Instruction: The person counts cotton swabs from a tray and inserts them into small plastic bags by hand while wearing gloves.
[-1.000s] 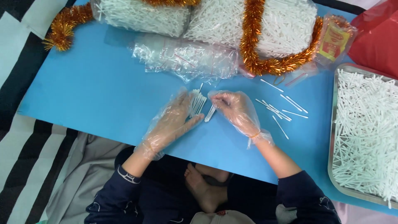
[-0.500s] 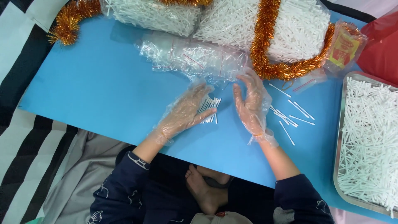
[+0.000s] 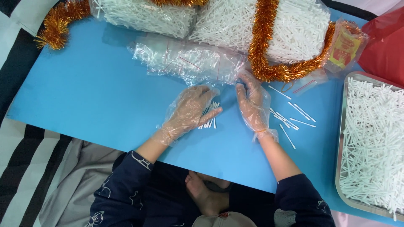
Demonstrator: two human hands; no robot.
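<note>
Thin, crinkled clear plastic gloves cover both the left hand (image 3: 191, 111) and the right hand (image 3: 252, 103). Under the left grip lie smooth, matt white sticks (image 3: 210, 113), plastic or paper. The surface (image 3: 92, 96) beneath is a matt, smooth blue sheet. Just beyond the right grip, glossy clear bags (image 3: 189, 63) wrinkle beside shiny, bristly orange tinsel (image 3: 269, 63). Well right, a dull metal tray (image 3: 341, 126).

Home floor workspace, low blue table (image 3: 97, 96), striped bedding (image 3: 25, 168), bare feet (image 3: 206, 193)
</note>
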